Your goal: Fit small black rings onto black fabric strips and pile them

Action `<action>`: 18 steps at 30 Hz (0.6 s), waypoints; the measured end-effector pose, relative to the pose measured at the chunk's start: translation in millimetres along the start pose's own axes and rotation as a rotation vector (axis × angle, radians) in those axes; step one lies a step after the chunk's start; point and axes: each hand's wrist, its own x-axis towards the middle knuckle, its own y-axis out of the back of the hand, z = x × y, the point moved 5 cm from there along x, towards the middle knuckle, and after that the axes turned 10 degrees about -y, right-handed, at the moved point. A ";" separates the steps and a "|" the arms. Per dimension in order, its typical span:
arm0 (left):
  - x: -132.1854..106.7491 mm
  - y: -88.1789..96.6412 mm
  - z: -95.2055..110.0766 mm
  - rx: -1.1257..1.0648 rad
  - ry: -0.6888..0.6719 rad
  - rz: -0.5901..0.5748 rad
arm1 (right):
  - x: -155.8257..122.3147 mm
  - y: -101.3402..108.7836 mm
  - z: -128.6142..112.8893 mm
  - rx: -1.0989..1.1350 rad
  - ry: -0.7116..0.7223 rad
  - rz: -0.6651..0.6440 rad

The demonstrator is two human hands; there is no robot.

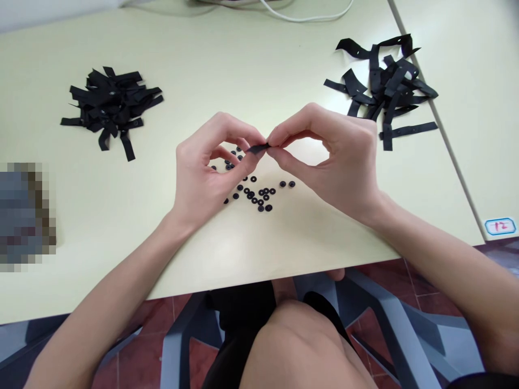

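Observation:
My left hand [206, 165] and my right hand [334, 156] meet above the middle of the pale table [243, 70]. Both pinch a short black strip [258, 147] between thumb and forefinger, one hand at each end. Under the hands lies a scatter of several small black rings [259, 195] on the table. The other fingers of each hand are curled.
A heap of black strips [111, 102] lies at the back left, another looser heap [385, 84] at the back right. A white cable [308, 16] runs along the far edge. A small label [500, 226] sticks to the neighbouring table. A blurred patch is at the left edge.

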 end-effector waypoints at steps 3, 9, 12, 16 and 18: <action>0.6 -0.9 1.8 -0.022 -0.019 -0.010 | 1.0 1.6 -0.2 -0.063 0.024 0.012; 1.6 1.8 3.5 0.071 -0.117 -0.015 | 3.4 -0.4 0.6 -0.120 0.051 0.006; 2.4 3.9 -2.1 0.109 -0.098 -0.031 | 5.1 -1.8 1.5 -0.104 0.042 -0.020; 3.8 5.8 -6.9 0.115 -0.076 -0.051 | 11.7 -0.5 7.6 -0.064 0.013 -0.145; 4.1 6.6 -7.6 0.128 -0.077 -0.053 | 13.7 -2.1 11.2 -0.098 0.027 -0.280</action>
